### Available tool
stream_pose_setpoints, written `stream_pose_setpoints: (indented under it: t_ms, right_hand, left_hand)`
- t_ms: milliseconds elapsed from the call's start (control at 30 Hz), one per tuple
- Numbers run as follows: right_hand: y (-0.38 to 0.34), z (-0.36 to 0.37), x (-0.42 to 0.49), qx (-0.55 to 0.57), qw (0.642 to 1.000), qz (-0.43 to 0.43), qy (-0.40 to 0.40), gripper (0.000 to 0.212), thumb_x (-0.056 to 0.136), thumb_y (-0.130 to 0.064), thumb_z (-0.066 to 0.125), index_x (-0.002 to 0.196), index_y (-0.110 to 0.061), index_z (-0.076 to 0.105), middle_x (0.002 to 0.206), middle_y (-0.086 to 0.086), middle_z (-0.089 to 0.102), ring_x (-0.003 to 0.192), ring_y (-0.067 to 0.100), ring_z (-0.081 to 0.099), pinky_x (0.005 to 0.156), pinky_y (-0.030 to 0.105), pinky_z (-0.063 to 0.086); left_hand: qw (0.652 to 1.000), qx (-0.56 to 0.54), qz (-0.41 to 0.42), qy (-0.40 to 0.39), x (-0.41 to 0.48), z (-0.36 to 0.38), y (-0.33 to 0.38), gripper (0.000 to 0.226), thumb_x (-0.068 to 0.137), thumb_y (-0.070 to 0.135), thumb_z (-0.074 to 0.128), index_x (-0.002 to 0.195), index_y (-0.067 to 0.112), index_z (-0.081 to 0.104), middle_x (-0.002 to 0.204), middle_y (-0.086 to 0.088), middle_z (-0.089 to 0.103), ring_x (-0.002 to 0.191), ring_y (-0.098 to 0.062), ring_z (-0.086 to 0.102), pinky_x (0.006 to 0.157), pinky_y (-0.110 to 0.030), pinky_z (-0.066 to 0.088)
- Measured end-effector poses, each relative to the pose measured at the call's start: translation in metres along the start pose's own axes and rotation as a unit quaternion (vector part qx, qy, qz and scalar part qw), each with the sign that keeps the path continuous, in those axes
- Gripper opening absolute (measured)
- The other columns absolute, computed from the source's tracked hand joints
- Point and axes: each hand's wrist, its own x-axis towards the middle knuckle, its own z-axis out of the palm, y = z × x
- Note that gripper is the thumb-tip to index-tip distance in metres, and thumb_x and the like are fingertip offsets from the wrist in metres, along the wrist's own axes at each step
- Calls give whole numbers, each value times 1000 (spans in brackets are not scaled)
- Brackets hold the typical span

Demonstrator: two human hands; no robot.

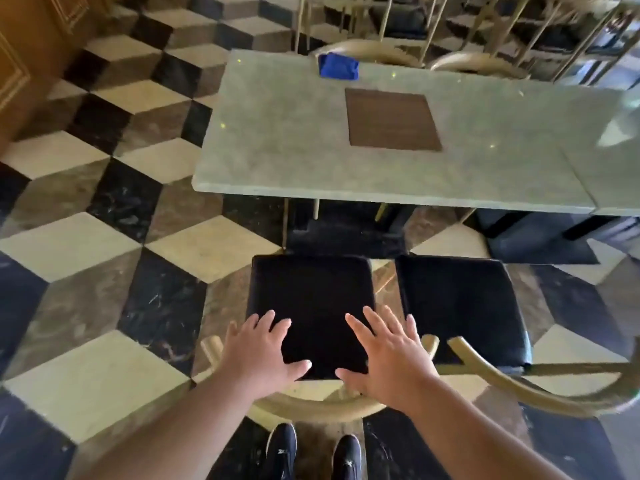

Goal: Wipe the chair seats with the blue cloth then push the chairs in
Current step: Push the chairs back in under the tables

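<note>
No legible text or labels

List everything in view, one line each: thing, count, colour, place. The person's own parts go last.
blue cloth: one, blue, table's far edge
table: one, pale grey-green stone, centre
inset panel: one, brown, in the tabletop
left near chair: one, black seat, gold frame, pulled out from table
right near chair: one, same colours, beside it
far chairs: two backs, gold, beyond the table
floor: black, cream, brown tiles
shoes: two, dark, bottom centre
left hand: open, fingers spread above left near chair's rear
right hand: open, beside it
</note>
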Motion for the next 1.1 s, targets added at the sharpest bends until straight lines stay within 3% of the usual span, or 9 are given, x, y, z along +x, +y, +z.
stream_pose_setpoints:
  t_ms: [167, 300, 433, 500, 567, 700, 833, 933, 1100]
  right_hand:
    - [17, 67, 28, -14, 992, -45, -114, 98, 83, -91, 21, 161, -41, -13, 174, -1, -5, 159, 31, -10, 126, 61, -4]
    - [22, 80, 39, 52, 986, -17, -158, 101, 71, -93, 16, 161, -49, 2, 168, -9, 27, 151, 28, 31, 117, 54, 36]
    - [24, 71, 45, 36, 972, -75, -221, 130, 46, -111, 0, 155, -48, 30, 146, -2, 59, 124, 30, 60, 90, 47, 53]
    - [26, 68, 45, 26, 967, -93, -234, 131, 45, -113, 3, 153, -46, 36, 146, -1, 59, 125, 30, 60, 92, 47, 54]
    - [26, 68, 45, 31, 965, -97, -242, 123, 52, -113, 15, 153, -45, 38, 147, -4, 58, 126, 29, 60, 94, 45, 54]
    - [30, 71, 47, 37, 959, -112, -258, 123, 49, -114, 27, 148, -43, 44, 139, -7, 63, 120, 27, 62, 90, 43, 54]
    - [35, 79, 41, -67, 951, -198, -226, 79, 69, -96, 42, 116, -36, 60, 84, -14, 60, 76, 16, 59, 62, 34, 47]
    - [34, 81, 39, -57, 961, -188, -192, 36, 79, -66, 53, 97, -36, 63, 74, -13, 61, 66, 13, 59, 59, 32, 50]
    - [35, 85, 41, -56, 962, -184, -191, 32, 75, -62, 52, 91, -36, 63, 73, -12, 63, 65, 13, 60, 55, 31, 47]
  left_hand:
    - [995, -4, -2, -102, 17, 73, 6, 103, 81, 95, 29, 167, 39, 20, 176, 4, 23, 159, -25, 29, 124, -57, 25]
    - [993, 45, 20, -107, 26, 77, 9, 115, 66, 107, 3, 153, 46, 47, 148, 8, 64, 127, -25, 64, 98, -49, 47]
    - [971, 30, 13, -237, 31, 61, 15, 140, 36, 122, 13, 150, 49, 50, 150, 7, 62, 127, -29, 63, 90, -47, 45]
    - [962, 52, 35, -267, 29, 61, 21, 122, 43, 117, 40, 142, 48, 55, 137, 12, 67, 115, -26, 66, 85, -44, 50]
    - [956, 89, 59, -274, 27, 66, 27, 70, 65, 82, 66, 123, 45, 62, 105, 14, 71, 89, -18, 65, 70, -38, 49]
    - [958, 87, 58, -268, 23, 67, 33, 41, 72, 37, 59, 112, 43, 63, 88, 10, 66, 78, -16, 59, 68, -38, 42]
    - [960, 92, 70, -254, 26, 73, 28, 39, 70, 41, 57, 109, 41, 64, 89, 10, 65, 80, -17, 58, 72, -40, 45]
    - [959, 95, 60, -258, 30, 75, 27, 44, 67, 45, 57, 110, 40, 67, 87, 11, 66, 78, -16, 59, 67, -37, 47]
    - [953, 104, 48, -279, 31, 72, 30, 44, 65, 45, 55, 107, 40, 68, 85, 10, 67, 76, -17, 62, 64, -36, 51]
